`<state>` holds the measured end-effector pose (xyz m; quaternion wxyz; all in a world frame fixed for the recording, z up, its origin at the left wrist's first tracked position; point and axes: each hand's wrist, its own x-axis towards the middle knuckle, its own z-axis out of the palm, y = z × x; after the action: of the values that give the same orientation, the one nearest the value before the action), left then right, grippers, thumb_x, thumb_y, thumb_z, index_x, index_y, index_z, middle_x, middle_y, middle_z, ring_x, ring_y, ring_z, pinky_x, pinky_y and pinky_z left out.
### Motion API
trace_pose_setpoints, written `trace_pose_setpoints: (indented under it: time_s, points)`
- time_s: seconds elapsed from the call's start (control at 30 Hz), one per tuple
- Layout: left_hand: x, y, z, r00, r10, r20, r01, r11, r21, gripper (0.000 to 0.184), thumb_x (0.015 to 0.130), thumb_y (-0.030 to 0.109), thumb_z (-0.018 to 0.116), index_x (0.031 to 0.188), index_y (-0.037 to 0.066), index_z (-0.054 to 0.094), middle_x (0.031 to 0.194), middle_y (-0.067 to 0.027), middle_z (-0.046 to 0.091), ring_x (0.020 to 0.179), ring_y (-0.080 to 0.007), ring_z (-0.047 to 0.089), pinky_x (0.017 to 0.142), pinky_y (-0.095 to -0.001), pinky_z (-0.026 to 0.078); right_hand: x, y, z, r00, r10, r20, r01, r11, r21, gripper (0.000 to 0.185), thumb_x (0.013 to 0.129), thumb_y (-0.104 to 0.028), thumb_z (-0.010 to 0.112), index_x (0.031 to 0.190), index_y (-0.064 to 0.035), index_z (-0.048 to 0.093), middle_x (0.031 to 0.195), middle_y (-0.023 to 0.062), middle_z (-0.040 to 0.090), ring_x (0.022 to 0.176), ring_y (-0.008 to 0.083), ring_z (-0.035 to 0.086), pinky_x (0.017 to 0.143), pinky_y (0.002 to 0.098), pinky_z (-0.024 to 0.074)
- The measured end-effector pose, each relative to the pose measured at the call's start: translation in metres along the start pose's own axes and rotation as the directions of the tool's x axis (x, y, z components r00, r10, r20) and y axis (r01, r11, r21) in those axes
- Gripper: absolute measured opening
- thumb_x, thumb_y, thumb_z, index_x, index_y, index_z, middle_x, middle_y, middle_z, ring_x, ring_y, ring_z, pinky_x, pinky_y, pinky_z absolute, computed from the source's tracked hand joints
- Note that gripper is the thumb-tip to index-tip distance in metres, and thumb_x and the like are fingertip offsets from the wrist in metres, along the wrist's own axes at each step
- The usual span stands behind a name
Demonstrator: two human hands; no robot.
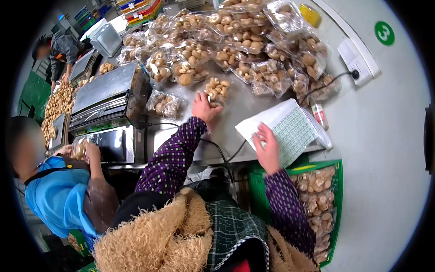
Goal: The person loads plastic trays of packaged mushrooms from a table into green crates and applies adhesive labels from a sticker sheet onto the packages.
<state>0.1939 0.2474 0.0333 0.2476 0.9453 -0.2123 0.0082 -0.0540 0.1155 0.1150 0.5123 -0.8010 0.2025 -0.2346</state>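
Observation:
My left hand (206, 109) is at the near end of a clear-wrapped pack of mushrooms (218, 89) on the metal table, its fingers and thumb around that end. To the right, my right hand (268, 149) is held over a sheet of small printed labels (294, 131). Its thumb and fingers are apart, and I make out nothing held between them. The label sheet lies on white paper at the table's right end. Another wrapped mushroom pack (165, 104) sits left of my left hand.
Many wrapped mushroom packs (244, 36) are heaped at the back. Scales (106, 99) stand left, near a co-worker in blue (59, 195) handling a pack. A green crate (337, 199) of packs is at lower right. A black cable (217, 147) crosses the table edge.

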Motion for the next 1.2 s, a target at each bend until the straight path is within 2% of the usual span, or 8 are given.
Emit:
trace_pose_setpoints:
  time_s: [0.23, 0.5, 0.63, 0.77, 0.9, 0.93, 0.97, 1.2]
  points:
    - [-0.016, -0.059, -0.064, 0.933, 0.360, 0.001, -0.359, 0.930, 0.084, 0.102, 0.064, 0.054, 0.080, 0.140, 0.004, 0.035, 0.141, -0.0214, 0.041, 0.130, -0.0382, 0.040, 0.108, -0.0477, 0.031, 0.131, 0.035, 0.142, 0.956, 0.283, 0.083, -0.222, 0.876, -0.428, 0.105, 0.069, -0.047, 0.077, 0.138, 0.0114, 0.024, 0.128, 0.0303, 0.048, 0.118, 0.0420, 0.049, 0.100, 0.0443, 0.0422]
    - [0.048, -0.121, -0.106, 0.751, 0.319, 0.578, -0.616, 0.654, 0.439, 0.115, 0.045, 0.049, 0.087, 0.137, 0.002, 0.037, 0.133, -0.0190, 0.046, 0.128, -0.0356, 0.039, 0.105, -0.0505, 0.030, 0.135, 0.025, 0.137, 0.855, 0.508, 0.108, -0.518, 0.850, 0.100, 0.122, 0.057, -0.025, 0.089, 0.143, 0.0139, 0.011, 0.129, 0.0263, 0.048, 0.110, 0.0318, 0.058, 0.094, 0.0353, 0.0500]
    - [0.064, -0.091, -0.131, 0.892, 0.297, 0.340, -0.366, 0.918, 0.157, 0.097, 0.049, 0.043, 0.087, 0.127, -0.001, 0.051, 0.100, -0.0209, 0.065, 0.094, -0.0368, 0.063, 0.085, -0.0418, 0.049, 0.117, 0.035, 0.095, 0.635, 0.428, 0.644, -0.772, 0.385, 0.506, 0.057, 0.075, -0.021, 0.075, 0.123, -0.0042, 0.050, 0.103, 0.0098, 0.063, 0.096, 0.0208, 0.063, 0.075, 0.0438, 0.0568]
    - [0.074, -0.102, -0.132, 0.913, 0.044, 0.405, 0.234, 0.758, -0.609, 0.049, 0.078, 0.026, 0.077, 0.112, -0.006, 0.063, 0.095, -0.0109, 0.069, 0.091, -0.0156, 0.063, 0.083, -0.0267, 0.048, 0.029, -0.007, 0.000, 0.909, 0.282, 0.306, -0.410, 0.480, 0.776, 0.082, 0.076, -0.012, 0.070, 0.145, -0.0005, 0.028, 0.107, 0.0109, 0.059, 0.088, 0.0182, 0.062, 0.076, 0.0306, 0.0514]
    - [0.038, -0.076, -0.070, 0.836, 0.461, 0.299, -0.316, 0.848, -0.425, 0.047, 0.079, 0.026, 0.076, 0.112, -0.003, 0.062, 0.111, -0.0126, 0.064, 0.099, -0.0169, 0.061, 0.086, -0.0289, 0.048, -0.087, -0.015, -0.109, 0.939, 0.340, -0.053, -0.177, 0.609, 0.774, 0.077, 0.077, -0.009, 0.068, 0.144, -0.0004, 0.031, 0.114, 0.0121, 0.059, 0.098, 0.0194, 0.062, 0.082, 0.0299, 0.0505]
    - [0.014, -0.039, -0.077, 0.590, 0.488, 0.644, -0.356, 0.873, -0.335, 0.066, 0.073, 0.032, 0.079, 0.125, 0.000, 0.054, 0.130, -0.0157, 0.054, 0.119, -0.0245, 0.053, 0.100, -0.0360, 0.042, -0.117, -0.019, -0.125, 0.898, 0.402, -0.177, -0.142, 0.647, 0.749, 0.076, 0.077, -0.008, 0.067, 0.143, -0.0005, 0.032, 0.116, 0.0120, 0.059, 0.101, 0.0195, 0.061, 0.085, 0.0299, 0.0501]
    - [-0.016, -0.056, -0.058, 0.591, 0.687, 0.423, -0.803, 0.554, 0.221, 0.090, 0.065, 0.042, 0.082, 0.137, 0.005, 0.042, 0.143, -0.0152, 0.042, 0.132, -0.0315, 0.040, 0.108, -0.0465, 0.033, -0.148, -0.026, -0.133, 0.842, 0.452, -0.296, -0.111, 0.681, 0.723, 0.075, 0.077, -0.006, 0.067, 0.143, -0.0006, 0.032, 0.119, 0.0119, 0.058, 0.104, 0.0196, 0.060, 0.088, 0.0300, 0.0498]
    - [0.025, -0.026, -0.057, 0.732, 0.319, 0.602, -0.555, 0.791, 0.256, 0.115, 0.061, 0.053, 0.082, 0.149, 0.009, 0.022, 0.153, -0.0170, 0.025, 0.138, -0.0354, 0.030, 0.111, -0.0496, 0.029, -0.220, 0.019, -0.105, 0.486, 0.713, -0.506, -0.121, 0.628, 0.769, 0.083, 0.074, -0.007, 0.078, 0.142, 0.0022, 0.030, 0.128, 0.0136, 0.052, 0.114, 0.0219, 0.054, 0.097, 0.0342, 0.0451]
